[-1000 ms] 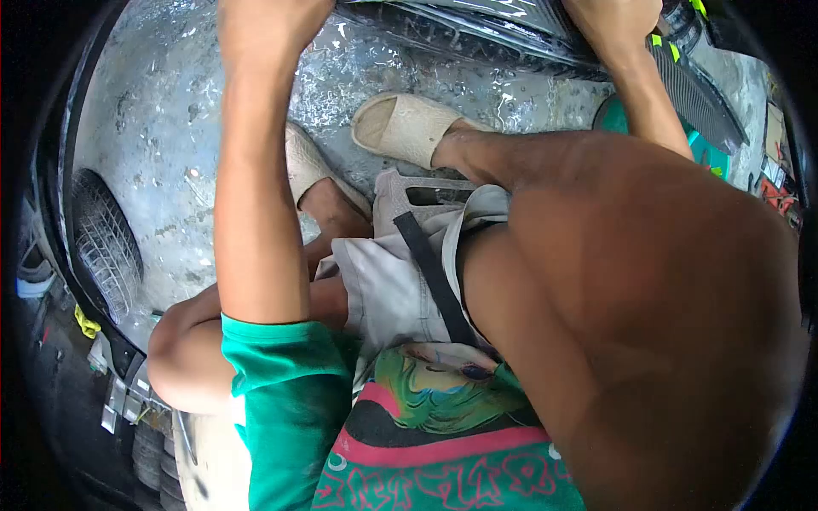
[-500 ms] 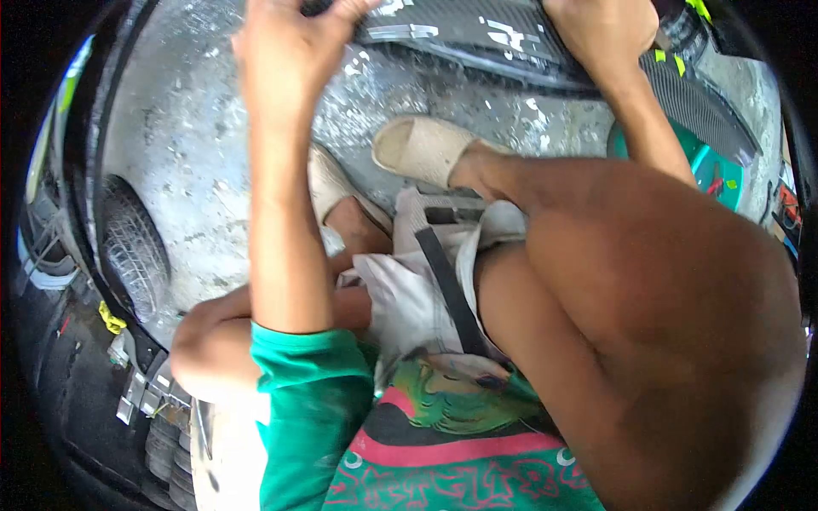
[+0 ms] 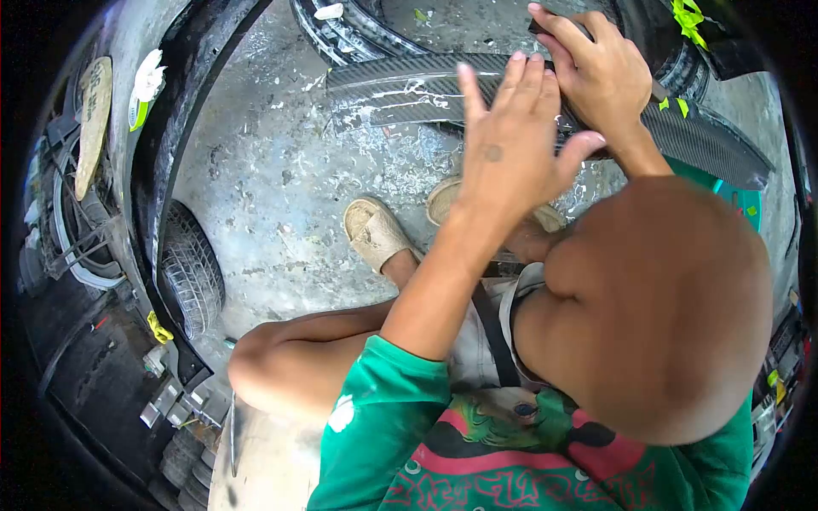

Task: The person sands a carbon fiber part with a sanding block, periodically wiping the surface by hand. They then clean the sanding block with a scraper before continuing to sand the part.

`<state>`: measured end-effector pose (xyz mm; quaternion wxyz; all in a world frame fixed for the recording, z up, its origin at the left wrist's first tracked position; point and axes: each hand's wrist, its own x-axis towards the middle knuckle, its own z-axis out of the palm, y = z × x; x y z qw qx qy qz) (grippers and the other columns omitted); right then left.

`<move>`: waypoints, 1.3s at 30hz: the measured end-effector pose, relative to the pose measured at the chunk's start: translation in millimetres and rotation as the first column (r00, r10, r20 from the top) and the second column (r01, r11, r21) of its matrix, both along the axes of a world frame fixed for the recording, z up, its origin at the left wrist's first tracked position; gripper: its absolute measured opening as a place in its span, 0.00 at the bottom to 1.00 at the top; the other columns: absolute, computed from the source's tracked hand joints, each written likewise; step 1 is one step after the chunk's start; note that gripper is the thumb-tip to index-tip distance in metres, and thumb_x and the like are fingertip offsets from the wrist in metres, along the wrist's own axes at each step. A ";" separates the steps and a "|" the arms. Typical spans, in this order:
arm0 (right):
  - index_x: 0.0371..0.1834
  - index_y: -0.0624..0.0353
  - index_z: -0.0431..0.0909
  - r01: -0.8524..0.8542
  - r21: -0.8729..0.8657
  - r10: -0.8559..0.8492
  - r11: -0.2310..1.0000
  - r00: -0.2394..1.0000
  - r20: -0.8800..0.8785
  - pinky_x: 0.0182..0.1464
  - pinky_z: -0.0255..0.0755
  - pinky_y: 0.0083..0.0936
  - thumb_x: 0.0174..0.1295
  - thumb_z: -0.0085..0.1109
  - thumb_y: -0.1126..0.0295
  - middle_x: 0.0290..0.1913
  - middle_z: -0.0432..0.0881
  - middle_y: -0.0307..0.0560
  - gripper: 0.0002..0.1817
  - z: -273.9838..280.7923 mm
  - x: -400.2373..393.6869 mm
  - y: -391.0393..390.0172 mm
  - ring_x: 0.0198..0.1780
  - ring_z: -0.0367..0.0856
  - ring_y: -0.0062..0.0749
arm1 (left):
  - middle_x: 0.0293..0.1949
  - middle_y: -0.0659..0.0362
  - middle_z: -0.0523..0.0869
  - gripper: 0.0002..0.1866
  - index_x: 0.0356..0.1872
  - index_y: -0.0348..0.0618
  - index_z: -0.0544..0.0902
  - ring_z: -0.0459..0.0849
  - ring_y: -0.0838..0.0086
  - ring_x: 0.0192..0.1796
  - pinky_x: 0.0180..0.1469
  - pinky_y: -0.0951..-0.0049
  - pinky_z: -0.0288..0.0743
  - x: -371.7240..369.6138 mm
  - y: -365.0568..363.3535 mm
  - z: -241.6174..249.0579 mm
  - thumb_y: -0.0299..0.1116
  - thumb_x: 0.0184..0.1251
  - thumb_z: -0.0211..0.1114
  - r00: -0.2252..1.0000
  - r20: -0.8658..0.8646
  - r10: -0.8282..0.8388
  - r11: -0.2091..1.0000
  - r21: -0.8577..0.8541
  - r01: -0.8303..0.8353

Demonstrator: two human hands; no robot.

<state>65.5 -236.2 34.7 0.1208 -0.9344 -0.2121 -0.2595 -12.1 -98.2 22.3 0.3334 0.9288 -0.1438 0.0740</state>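
A glossy, curved carbon-fibre panel with wet white streaks lies across the upper middle. My left hand is over its right part, palm down with fingers spread; whether it touches the surface is unclear. Right beside it, my right hand is closed around a small dark piece, mostly hidden by the fingers. Another carbon-weave part with yellow-green tape bits extends to the right, over a green container.
Black curved frame rises at left, with a tyre behind it. More black curved parts lie beyond the panel. My sandalled feet rest on the stained grey floor. A pale board is at lower left.
My left hand has moved right, from the panel's left end to beside my right hand, and its fingers are now spread. The view has shifted, showing more of the panel.
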 end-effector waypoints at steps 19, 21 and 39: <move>0.60 0.20 0.87 0.013 0.005 -0.013 1.000 0.999 0.051 0.34 0.81 0.34 0.65 0.73 0.57 0.37 0.83 0.31 0.20 -23.8 16.8 -6.8 0.35 0.87 0.34 | 0.78 0.38 0.71 0.30 0.69 0.54 0.85 0.56 0.36 0.85 0.79 0.18 0.33 8.0 42.9 -14.5 0.62 0.77 0.61 0.962 0.113 0.250 0.956 0.131 -0.263; 0.61 0.21 0.87 0.008 -0.004 -0.008 1.000 0.998 0.066 0.34 0.81 0.35 0.65 0.73 0.57 0.37 0.84 0.31 0.21 -24.9 18.5 -7.6 0.35 0.87 0.33 | 0.78 0.44 0.73 0.27 0.67 0.62 0.87 0.55 0.37 0.85 0.78 0.18 0.31 8.1 53.7 -15.2 0.62 0.76 0.62 0.922 0.091 0.377 0.909 0.154 -0.387; 0.60 0.62 0.87 -0.095 0.431 0.116 0.897 0.993 -0.023 0.59 0.80 0.32 0.65 0.75 0.75 0.53 0.91 0.52 0.19 37.0 -7.8 -73.9 0.52 0.89 0.39 | 0.43 0.54 0.95 0.28 0.49 0.32 0.90 0.91 0.70 0.45 0.53 0.68 0.81 11.8 146.2 -26.0 0.52 0.67 0.79 0.583 -0.583 0.566 0.429 -0.395 -0.812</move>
